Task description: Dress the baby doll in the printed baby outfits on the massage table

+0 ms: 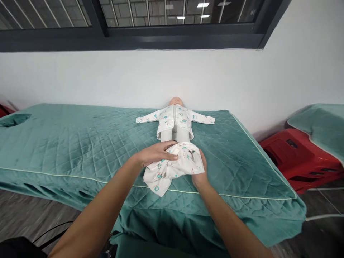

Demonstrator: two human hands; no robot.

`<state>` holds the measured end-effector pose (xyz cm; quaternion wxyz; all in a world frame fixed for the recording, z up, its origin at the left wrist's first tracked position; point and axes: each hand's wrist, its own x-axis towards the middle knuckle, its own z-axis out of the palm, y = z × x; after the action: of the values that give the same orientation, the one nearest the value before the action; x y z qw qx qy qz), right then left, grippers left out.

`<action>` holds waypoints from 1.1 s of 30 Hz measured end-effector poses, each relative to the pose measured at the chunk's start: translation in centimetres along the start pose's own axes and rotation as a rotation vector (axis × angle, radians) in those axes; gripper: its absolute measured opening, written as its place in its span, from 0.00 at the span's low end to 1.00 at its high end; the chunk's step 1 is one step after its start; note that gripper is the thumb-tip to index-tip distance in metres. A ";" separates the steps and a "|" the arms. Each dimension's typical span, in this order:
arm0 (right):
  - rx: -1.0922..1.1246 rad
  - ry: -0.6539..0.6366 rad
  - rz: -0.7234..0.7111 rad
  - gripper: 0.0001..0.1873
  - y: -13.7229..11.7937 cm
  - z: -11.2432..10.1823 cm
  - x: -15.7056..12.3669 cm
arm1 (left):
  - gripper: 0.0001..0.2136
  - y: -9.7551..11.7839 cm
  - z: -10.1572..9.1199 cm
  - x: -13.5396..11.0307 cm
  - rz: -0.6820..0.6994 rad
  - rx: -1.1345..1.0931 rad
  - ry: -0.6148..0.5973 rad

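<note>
A baby doll (175,118) lies on its back on the green quilted bed (67,143), arms spread, wearing a white printed top; its legs are bare. Below its feet is a bunched pair of white printed baby trousers (172,168). My left hand (154,153) lies over the upper left of the bunched cloth with fingers closed on it. My right hand (200,172) grips the cloth's right side, fingers tucked behind the fabric.
A white wall rises right behind the doll's head, with a dark window frame above. To the right stand a red plastic stool (295,157) and a second green-covered bed (319,125). The bed has a face hole (13,120) at its far left. Dark floor lies in front.
</note>
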<state>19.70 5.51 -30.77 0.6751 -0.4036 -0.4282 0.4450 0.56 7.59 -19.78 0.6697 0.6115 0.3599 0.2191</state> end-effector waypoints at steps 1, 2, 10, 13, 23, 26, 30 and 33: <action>0.025 0.000 0.021 0.17 0.0 0.0 0.5 | 0.31 0.2 -0.4 0.0 0.003 -0.021 -0.055; 0.035 -0.005 0.038 0.18 0.1 0.0 0.9 | 0.32 0.3 -0.8 0.1 0.005 -0.026 -0.082; -0.016 -0.093 0.096 0.17 0.6 -0.8 3.2 | 0.22 1.2 -2.6 3.5 0.080 0.155 0.247; -0.113 -0.138 0.114 0.17 0.7 -1.3 4.1 | 0.19 1.2 -2.7 5.0 0.151 0.308 0.399; -0.357 -0.027 0.056 0.11 2.1 -1.4 8.2 | 0.17 -0.4 -3.6 8.7 0.182 0.834 0.730; -0.385 0.022 0.055 0.12 2.5 -1.2 8.4 | 0.16 -0.6 -4.2 8.8 0.206 0.853 0.743; -0.318 0.029 0.046 0.15 2.7 -1.3 8.1 | 0.12 -0.9 -5.4 7.4 0.231 0.512 0.489; -0.235 -0.018 -0.005 0.19 2.3 -1.4 7.8 | 0.17 -2.0 -6.9 6.2 0.211 0.195 0.309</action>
<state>22.30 13.28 -31.63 0.6204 -0.4748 -0.4843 0.3938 -0.96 16.39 -23.03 0.5174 0.6670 0.4118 0.3432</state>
